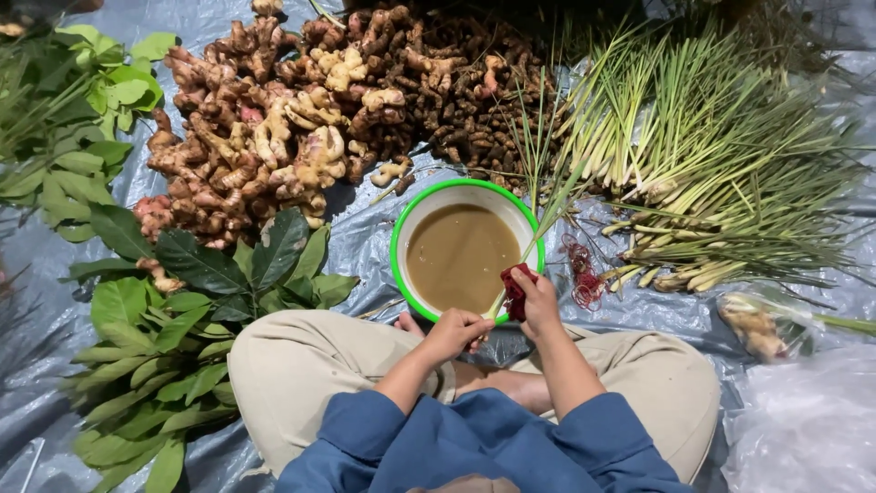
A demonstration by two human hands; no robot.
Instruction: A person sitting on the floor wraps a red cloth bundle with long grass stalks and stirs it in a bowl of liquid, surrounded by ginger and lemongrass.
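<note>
**Hands work a lemongrass stalk at the rim of a green bowl**

A person sits cross-legged on a grey plastic sheet (365,237), and the green-rimmed bowl (399,239) of murky brown liquid serves as the landmark here. At the near rim of the bowl, the left hand (454,332) has its fingers curled together around the lower end of a lemongrass stalk (538,228), which slants up and away across the bowl's right edge. Just right of that hand, the right hand (537,301) has its fingers clamped on a small dark red bundle (516,288), perhaps rubber bands, though the view is too coarse to be sure; the bundle touches the stalk.

Right of the bowl, a loose tangle of red bands (584,274) lies on the sheet, and beyond it a big pile of lemongrass (712,164) spreads out. Behind the bowl lies a heap of ginger roots (265,128), with darker, thinner rhizomes (456,91) beside it. Left of the bowl, broad green leaves (164,319) lie in bunches. Far right of the bowl, a clear plastic bag (762,324) holds a root.
</note>
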